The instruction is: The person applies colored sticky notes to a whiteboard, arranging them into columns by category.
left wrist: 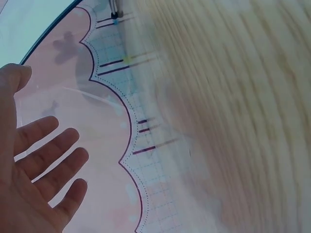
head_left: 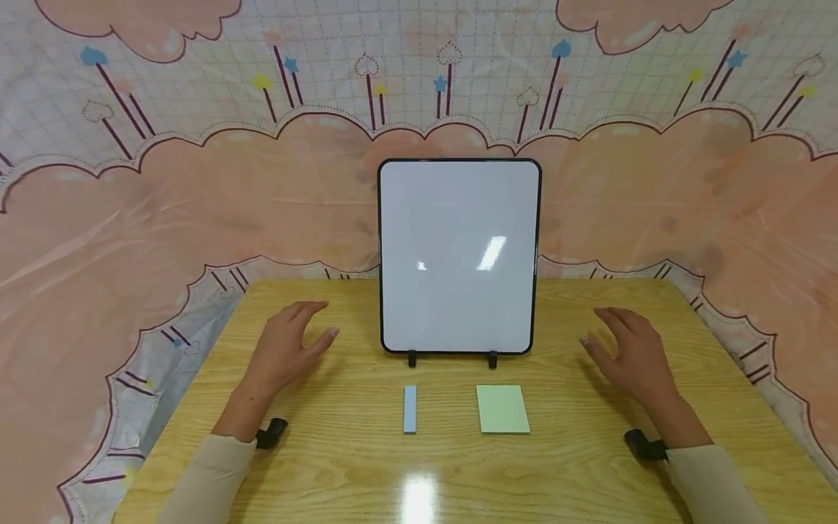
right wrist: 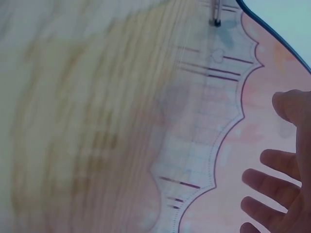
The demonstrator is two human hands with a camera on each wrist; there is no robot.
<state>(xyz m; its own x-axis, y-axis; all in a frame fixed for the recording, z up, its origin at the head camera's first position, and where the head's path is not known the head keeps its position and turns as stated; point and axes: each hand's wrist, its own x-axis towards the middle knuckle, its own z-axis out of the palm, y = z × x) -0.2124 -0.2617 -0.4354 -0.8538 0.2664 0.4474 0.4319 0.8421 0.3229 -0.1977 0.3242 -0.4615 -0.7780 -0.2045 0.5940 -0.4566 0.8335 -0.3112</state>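
Note:
A whiteboard [head_left: 458, 255] with a black rim stands upright at the back of the wooden table, on two small black feet. In front of it lie a narrow pale blue strip [head_left: 409, 410] and, to its right, a square pale green sticky note pad [head_left: 503, 409]. My left hand [head_left: 291, 346] hovers left of the board, holding nothing, its fingers relaxed and spread in the left wrist view. On the other side, my right hand [head_left: 631, 356] is also raised and holds nothing. Neither hand touches the strip, the pad or the board.
A patterned cloth [head_left: 294, 196] with clouds hangs behind the wooden table [head_left: 340, 466] and along both sides. Each wrist carries a small black camera, one on the left [head_left: 271, 434] and one on the right [head_left: 644, 445].

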